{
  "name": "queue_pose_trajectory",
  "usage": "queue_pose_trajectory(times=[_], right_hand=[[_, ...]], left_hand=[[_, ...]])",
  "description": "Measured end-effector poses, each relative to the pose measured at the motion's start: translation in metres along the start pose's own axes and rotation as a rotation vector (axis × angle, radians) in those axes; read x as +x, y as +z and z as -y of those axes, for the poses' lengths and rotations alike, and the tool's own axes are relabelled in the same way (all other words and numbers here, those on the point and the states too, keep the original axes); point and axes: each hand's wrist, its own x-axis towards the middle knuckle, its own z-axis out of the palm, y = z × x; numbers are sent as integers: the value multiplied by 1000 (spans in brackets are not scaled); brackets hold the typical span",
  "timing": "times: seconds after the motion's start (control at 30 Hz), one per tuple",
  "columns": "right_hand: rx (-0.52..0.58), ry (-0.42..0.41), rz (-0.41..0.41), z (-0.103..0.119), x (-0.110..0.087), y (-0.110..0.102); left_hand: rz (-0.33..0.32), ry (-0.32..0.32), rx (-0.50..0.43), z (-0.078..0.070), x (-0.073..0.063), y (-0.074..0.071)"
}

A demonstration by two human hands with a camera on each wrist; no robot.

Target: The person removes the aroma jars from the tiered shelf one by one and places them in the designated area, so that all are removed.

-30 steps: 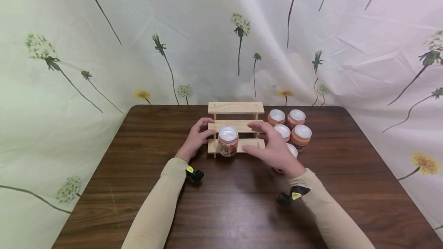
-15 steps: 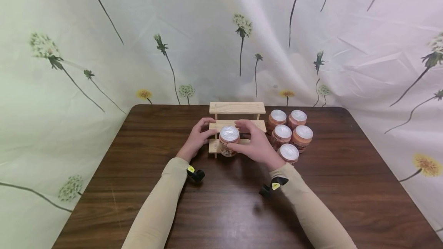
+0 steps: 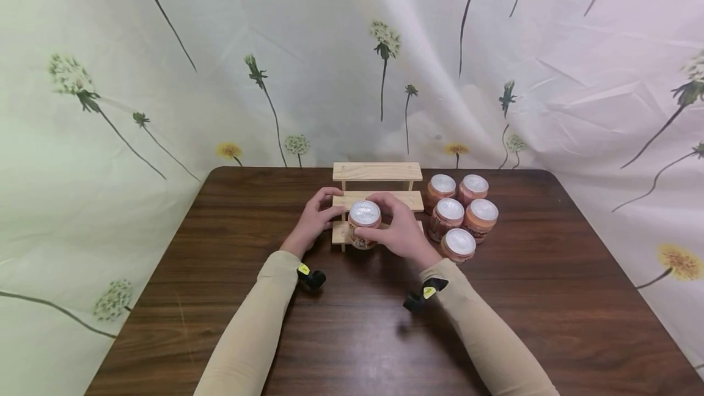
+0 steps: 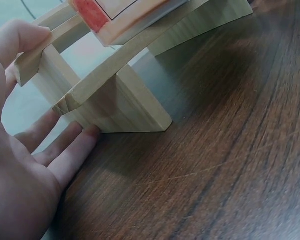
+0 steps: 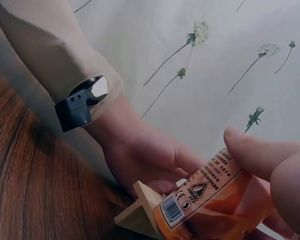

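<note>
In the head view, a three-step wooden display rack point(image 3: 377, 171) stands at the table's back middle. A jar point(image 3: 365, 213) with a silvery-white lid and orange-red body sits upright on its lowest step, toward the left. My right hand point(image 3: 400, 231) grips this jar from the right, thumb in front and fingers behind. The right wrist view shows the jar's printed label point(image 5: 205, 187) close under the thumb. My left hand point(image 3: 312, 220) holds the rack's left end. In the left wrist view its thumb lies over the middle step point(image 4: 30, 64), and several fingers touch the side leg.
Several similar jars point(image 3: 483, 209) stand grouped on the dark wooden table point(image 3: 352, 335), right of the rack. Behind the table hangs a pale curtain point(image 3: 330, 66) with a dandelion print. Each wrist carries a small black camera point(image 3: 311, 278).
My right hand has moved left from beside the rack and closed around the jar on the lowest step. The left hand stays at the rack's left end.
</note>
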Motion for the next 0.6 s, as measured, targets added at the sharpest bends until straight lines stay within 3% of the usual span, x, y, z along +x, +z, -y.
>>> queue_pose_trajectory(times=[0.2,0.6], right_hand=[[68,19,-30,-3,2,5],[53,64,-82,6,-4,9]], left_hand=[[-8,9,-14,19,13,-2],[-27,33,-5,22,11,-1]])
